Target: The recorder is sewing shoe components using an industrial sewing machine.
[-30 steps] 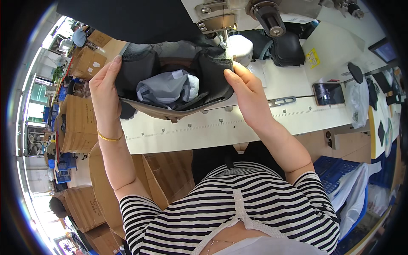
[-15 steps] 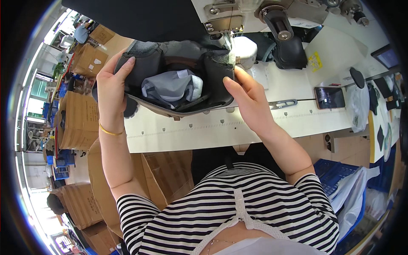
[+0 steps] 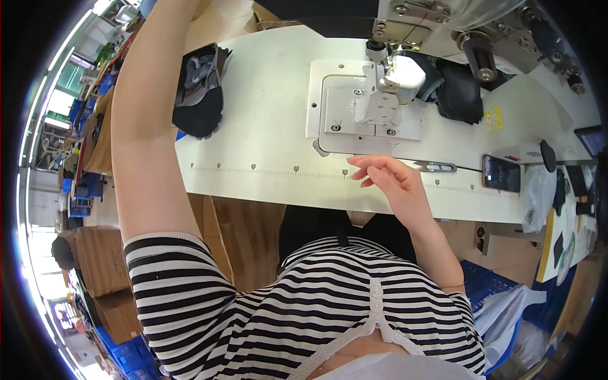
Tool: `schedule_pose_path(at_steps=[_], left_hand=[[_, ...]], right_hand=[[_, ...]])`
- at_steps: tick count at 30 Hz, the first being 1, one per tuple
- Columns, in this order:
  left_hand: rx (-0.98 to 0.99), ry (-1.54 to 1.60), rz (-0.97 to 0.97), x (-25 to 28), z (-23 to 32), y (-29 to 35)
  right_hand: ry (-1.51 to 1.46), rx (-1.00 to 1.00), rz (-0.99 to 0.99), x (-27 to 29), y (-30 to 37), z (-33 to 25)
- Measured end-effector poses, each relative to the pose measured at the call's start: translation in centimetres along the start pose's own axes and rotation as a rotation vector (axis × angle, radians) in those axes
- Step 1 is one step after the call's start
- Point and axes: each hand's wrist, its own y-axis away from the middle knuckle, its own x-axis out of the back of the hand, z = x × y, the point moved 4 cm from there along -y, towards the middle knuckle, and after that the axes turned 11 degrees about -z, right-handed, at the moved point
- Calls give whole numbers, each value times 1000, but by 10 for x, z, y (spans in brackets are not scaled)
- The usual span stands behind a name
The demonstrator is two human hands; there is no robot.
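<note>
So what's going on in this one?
A person is at a sewing machine on a white table. Their right hand, fingers loosely curled and seemingly empty, is over the front of the table. The left hand is out of view past the top edge. A dark piece lies at the table's left.

From my end, the left arm [image 3: 149, 126] stretches far forward, its hand out of view; the right hand [image 3: 396, 183] hovers, fingers loosely curled.
</note>
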Motion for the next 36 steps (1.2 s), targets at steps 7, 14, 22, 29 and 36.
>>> schedule_pose_path(at_steps=[7,14,22,29,36], left_hand=[[480,-71,-7,-69,-233,82],[795,1470,-500,-187,-256,231],[142,1718,-59,-182,-110,271],[-79,1418,44,-150,15,331],[-156,2110,-531,-165,93,355]], right_hand=[[6,-110,-125,-5,-3,21],[24,-181,-260,-34,-27,27],[114,-53,-178,-54,-83,39],[-223,6,-47,-45,-101,22],[-96,198,133,-30,-62,3]])
